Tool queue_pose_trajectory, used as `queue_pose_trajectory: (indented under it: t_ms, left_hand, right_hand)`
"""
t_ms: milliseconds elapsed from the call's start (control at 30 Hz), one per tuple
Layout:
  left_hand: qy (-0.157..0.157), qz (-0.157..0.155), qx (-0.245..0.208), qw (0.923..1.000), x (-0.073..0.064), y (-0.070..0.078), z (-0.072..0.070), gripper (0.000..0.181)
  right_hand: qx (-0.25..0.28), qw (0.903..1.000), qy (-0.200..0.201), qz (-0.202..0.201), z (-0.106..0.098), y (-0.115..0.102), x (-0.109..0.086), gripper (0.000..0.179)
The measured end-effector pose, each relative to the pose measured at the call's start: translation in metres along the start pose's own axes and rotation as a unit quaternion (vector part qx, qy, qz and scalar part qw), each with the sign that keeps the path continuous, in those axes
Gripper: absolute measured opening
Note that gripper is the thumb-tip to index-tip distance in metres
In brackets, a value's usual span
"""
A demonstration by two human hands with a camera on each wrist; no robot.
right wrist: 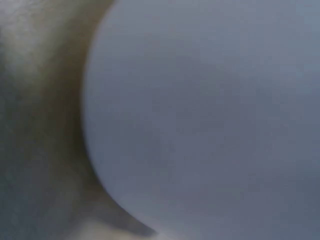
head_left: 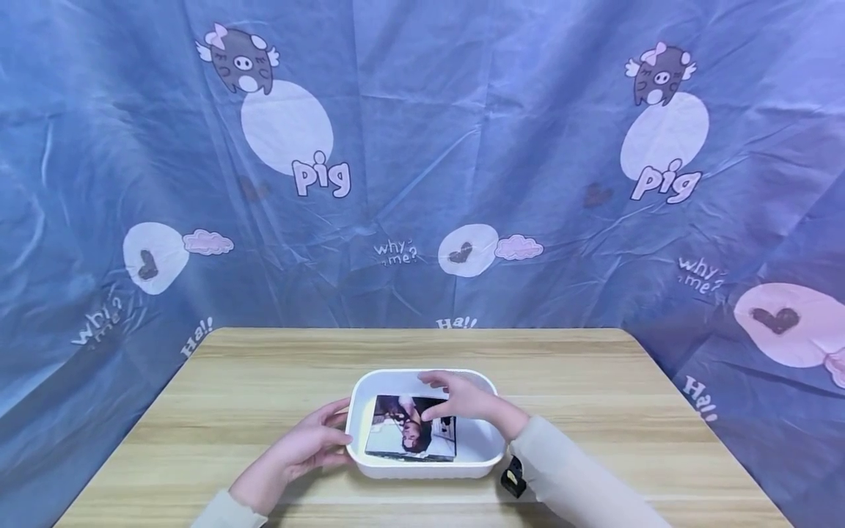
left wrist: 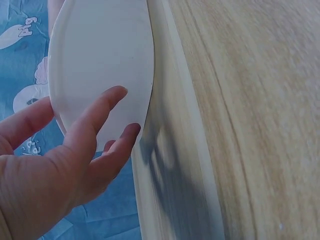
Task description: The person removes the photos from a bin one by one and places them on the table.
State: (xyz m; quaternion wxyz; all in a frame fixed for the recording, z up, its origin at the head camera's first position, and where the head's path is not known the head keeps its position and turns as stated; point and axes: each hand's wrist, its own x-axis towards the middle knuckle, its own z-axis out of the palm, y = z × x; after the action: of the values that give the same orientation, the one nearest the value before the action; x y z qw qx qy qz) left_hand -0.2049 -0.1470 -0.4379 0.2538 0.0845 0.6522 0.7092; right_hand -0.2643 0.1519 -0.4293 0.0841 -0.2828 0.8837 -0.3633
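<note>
A white plastic tray [head_left: 432, 473] with rounded corners stands near the front of the table. Inside its left part lies a stack of photos [head_left: 389, 440], the top one showing a person. My left hand [head_left: 310, 442] rests against the tray's left end; in the left wrist view its loosely spread fingers [left wrist: 102, 112] lie at the white end wall [left wrist: 105, 45]. Over the tray my right hand [head_left: 462, 398] reaches in from the right, thumb and fingers apart above the photos. Whether its thumb touches the top photo I cannot tell. Only a blurred white tray surface [right wrist: 210, 120] fills the right wrist view.
The tray stands on a light wooden table [head_left: 264, 367]. Beside the right sleeve, near the tray's front right corner, is a small black piece [head_left: 513, 478]. A blue curtain [head_left: 409, 147] with pig prints hangs behind the table and at both sides.
</note>
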Motion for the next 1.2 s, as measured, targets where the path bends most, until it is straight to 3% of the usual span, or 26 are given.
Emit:
queue_pose_trajectory:
  t_ms: [300,467,633,900,1200]
  left_hand:
    - [0.003,0.003,0.008,1.0,0.002,-0.002,0.002,0.084]
    - [0.007,0.004,0.012,0.9999,-0.001,-0.003,0.004,0.083]
    - [0.007,0.007,0.012,0.9999,-0.003,-0.004,0.004,0.084]
    - [0.006,0.01,0.015,0.9998,-0.003,-0.005,0.005,0.084]
    - [0.006,0.009,0.014,0.9998,-0.004,-0.006,0.008,0.084]
  right_hand:
    - [-0.034,0.9992,-0.017,0.013,0.021,0.006,0.0,0.074]
    - [-0.099,0.9948,-0.02,-0.014,0.027,0.004,-0.002,0.078]
    - [-0.143,0.9889,-0.014,-0.039,0.031,0.004,-0.003,0.071]
    - [-0.147,0.989,0.002,-0.012,0.032,0.004,-0.003,0.066]
    - [-0.143,0.9896,0.014,-0.013,0.031,0.006,-0.005,0.064]
